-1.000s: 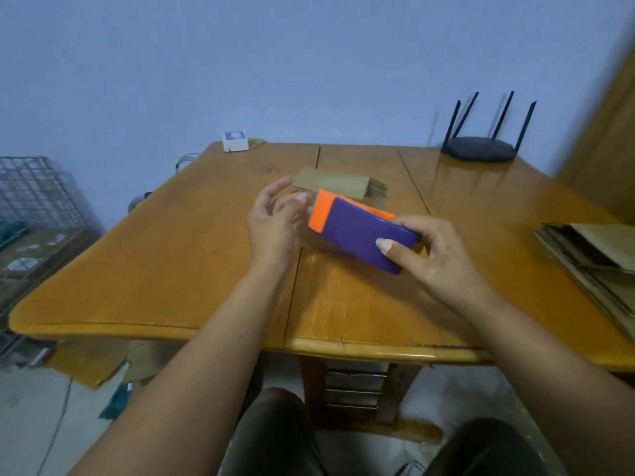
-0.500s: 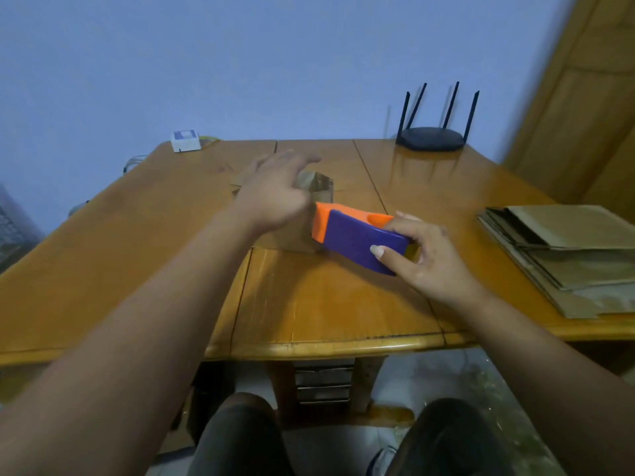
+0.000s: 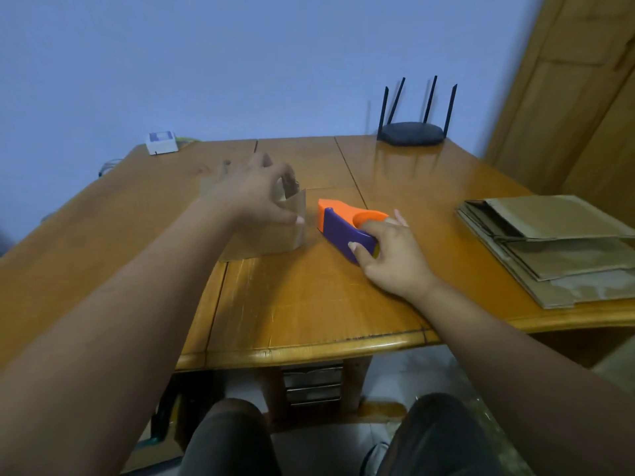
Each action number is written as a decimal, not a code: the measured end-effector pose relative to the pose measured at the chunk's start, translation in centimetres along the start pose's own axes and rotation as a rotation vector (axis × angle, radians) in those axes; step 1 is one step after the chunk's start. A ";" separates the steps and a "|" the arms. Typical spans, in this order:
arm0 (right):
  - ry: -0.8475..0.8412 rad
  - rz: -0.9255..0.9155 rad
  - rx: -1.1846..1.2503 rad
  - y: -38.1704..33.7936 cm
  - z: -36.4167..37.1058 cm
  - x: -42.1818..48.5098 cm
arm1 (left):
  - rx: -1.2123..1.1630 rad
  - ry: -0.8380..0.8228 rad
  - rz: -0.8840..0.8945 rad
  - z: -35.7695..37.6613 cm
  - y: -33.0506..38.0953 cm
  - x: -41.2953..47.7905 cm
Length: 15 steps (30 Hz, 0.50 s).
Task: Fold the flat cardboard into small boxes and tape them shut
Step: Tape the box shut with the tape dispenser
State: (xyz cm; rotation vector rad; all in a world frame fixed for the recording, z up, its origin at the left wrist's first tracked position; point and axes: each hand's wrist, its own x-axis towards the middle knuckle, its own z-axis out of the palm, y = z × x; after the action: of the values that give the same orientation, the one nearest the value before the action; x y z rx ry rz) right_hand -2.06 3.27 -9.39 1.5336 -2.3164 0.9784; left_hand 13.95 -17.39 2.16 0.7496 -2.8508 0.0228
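Small brown cardboard box [image 3: 275, 231] sits mid-table on the orange-brown wooden table [image 3: 309, 304], our left hand [image 3: 254, 194] holding its top. Orange-and-purple plastic tape dispenser [image 3: 340, 225] lies just right of the box, our right hand [image 3: 391, 255] gripping its near end. Stack of flat brown cardboard sheets [image 3: 549, 242] at right edge. Black four-antenna router [image 3: 412, 132] back right, small white rectangular device [image 3: 161, 142] back-left corner.

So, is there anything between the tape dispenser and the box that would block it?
Nothing visible. The dispenser, held by the right hand, sits on the table just right of the box, which the left hand grips. Only a narrow strip of bare table separates them.
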 end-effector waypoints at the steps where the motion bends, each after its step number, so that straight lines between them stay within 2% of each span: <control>1: 0.002 0.003 -0.021 -0.1 0.5 0.4 | -0.057 0.015 0.004 0.0 0.0 -0.2; 3: -0.012 0.014 -0.064 -0.4 1.5 1.0 | -0.132 0.064 0.022 0.1 -0.1 -0.6; 10: -0.071 0.110 -0.222 -1.7 2.6 2.1 | -0.155 0.272 0.052 0.3 -0.2 -3.0; 12: 0.044 0.088 -0.210 -2.4 2.2 2.3 | -0.214 0.348 0.051 0.7 -0.7 -3.3; 15: 0.254 0.023 0.147 -5.1 1.1 3.1 | -0.502 0.461 0.024 1.1 -0.8 -3.7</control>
State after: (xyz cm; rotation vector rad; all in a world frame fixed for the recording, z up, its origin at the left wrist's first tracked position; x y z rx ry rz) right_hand 1.28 -0.95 -6.52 1.3446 -2.1310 1.2925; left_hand 17.32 -16.33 0.34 0.5165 -2.2828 -0.4399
